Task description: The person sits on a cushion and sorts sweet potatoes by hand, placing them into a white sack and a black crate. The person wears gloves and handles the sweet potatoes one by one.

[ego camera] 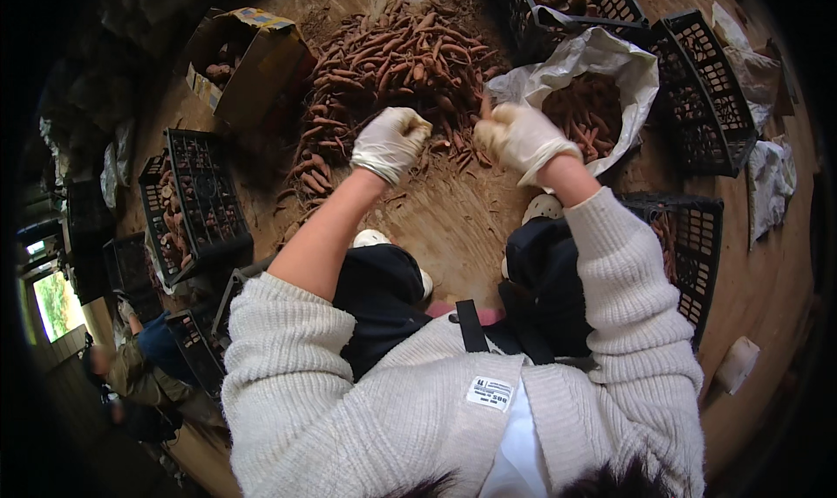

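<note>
A wide heap of reddish-brown slender roots, like small sweet potatoes (399, 60), lies on the floor ahead of me. My left hand (392, 142), in a whitish thin glove, is curled at the heap's near edge; whether its fingers hold anything is hidden. Gloved alike and slightly blurred, my right hand (516, 135) is closed around a single root (485, 106) that sticks up from its fingers. Just right of that hand stands a white plastic sack (637, 86), its rim rolled open, with more roots inside.
A cardboard box (265, 73) holding roots stands left of the heap. Black plastic crates (212, 197) with produce stand at the left, and more crates (706, 93) at the right. A crumpled white sack (771, 184) lies far right. Another person (144, 367) is at the lower left.
</note>
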`<control>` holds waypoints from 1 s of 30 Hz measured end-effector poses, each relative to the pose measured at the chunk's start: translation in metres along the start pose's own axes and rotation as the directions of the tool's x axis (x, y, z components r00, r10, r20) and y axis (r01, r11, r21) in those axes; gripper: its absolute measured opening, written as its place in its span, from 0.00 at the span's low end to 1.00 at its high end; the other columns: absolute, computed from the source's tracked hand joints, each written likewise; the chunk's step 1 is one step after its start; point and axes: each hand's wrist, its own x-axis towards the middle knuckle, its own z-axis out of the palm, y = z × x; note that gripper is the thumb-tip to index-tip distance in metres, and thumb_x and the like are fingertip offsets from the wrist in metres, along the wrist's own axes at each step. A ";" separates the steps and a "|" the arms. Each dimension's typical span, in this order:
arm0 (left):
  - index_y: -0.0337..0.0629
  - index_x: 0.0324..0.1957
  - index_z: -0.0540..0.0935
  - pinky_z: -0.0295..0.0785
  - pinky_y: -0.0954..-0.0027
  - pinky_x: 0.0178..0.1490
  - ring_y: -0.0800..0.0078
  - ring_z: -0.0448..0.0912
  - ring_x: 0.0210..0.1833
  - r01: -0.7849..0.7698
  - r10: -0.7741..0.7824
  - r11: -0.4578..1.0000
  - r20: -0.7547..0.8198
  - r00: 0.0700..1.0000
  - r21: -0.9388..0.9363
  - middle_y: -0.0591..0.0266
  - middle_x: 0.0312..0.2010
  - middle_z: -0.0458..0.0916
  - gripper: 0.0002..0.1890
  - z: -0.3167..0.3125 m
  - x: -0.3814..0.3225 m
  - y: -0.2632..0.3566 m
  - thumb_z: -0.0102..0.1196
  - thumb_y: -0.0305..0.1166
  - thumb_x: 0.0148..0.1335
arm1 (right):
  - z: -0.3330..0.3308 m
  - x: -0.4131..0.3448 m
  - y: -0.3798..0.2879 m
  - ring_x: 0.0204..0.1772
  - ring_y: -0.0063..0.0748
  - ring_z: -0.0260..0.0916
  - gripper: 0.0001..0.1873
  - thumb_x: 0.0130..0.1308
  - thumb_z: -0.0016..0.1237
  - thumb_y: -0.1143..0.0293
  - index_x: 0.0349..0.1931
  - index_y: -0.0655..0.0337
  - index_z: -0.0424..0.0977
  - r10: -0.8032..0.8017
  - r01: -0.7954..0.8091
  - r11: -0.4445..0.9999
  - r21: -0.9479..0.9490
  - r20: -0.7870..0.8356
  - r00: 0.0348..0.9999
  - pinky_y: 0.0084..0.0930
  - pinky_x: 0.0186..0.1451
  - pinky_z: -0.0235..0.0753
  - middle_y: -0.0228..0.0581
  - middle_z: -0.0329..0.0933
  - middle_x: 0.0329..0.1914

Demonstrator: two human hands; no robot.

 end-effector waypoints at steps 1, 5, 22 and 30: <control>0.37 0.34 0.81 0.75 0.73 0.41 0.74 0.80 0.35 0.044 -0.044 0.999 -0.015 0.999 0.012 0.60 0.33 0.83 0.04 -0.004 0.002 -0.007 0.60 0.25 0.57 | -0.001 0.007 0.010 0.46 0.53 0.75 0.23 0.63 0.44 0.54 0.41 0.68 0.77 0.010 0.002 0.995 0.103 -0.118 0.993 0.35 0.53 0.73 0.57 0.78 0.40; 0.41 0.36 0.83 0.72 0.63 0.40 0.57 0.80 0.33 0.173 -0.178 0.983 0.111 0.978 0.060 0.52 0.30 0.83 0.12 -0.008 0.012 -0.047 0.58 0.39 0.59 | -0.004 0.016 0.036 0.40 0.52 0.75 0.19 0.64 0.48 0.59 0.43 0.69 0.75 0.035 0.022 0.970 0.244 -0.227 0.973 0.31 0.45 0.74 0.57 0.77 0.36; 0.63 0.58 0.75 0.72 0.55 0.59 0.58 0.72 0.61 0.236 -0.589 0.770 0.518 0.620 0.593 0.62 0.61 0.71 0.22 0.132 0.048 -0.167 0.53 0.36 0.61 | -0.010 -0.011 0.002 0.37 0.13 0.67 0.13 0.67 0.49 0.70 0.49 0.66 0.75 -0.007 0.196 0.730 0.655 -0.279 0.960 0.12 0.40 0.67 0.26 0.75 0.38; 0.61 0.67 0.63 0.55 0.58 0.72 0.61 0.51 0.74 0.315 -0.620 0.773 0.552 0.557 0.551 0.64 0.74 0.43 0.30 0.211 0.011 -0.229 0.50 0.34 0.61 | -0.010 -0.002 0.002 0.31 0.13 0.66 0.13 0.68 0.50 0.68 0.49 0.64 0.74 0.081 0.081 0.697 0.713 -0.190 0.978 0.11 0.32 0.66 0.27 0.74 0.32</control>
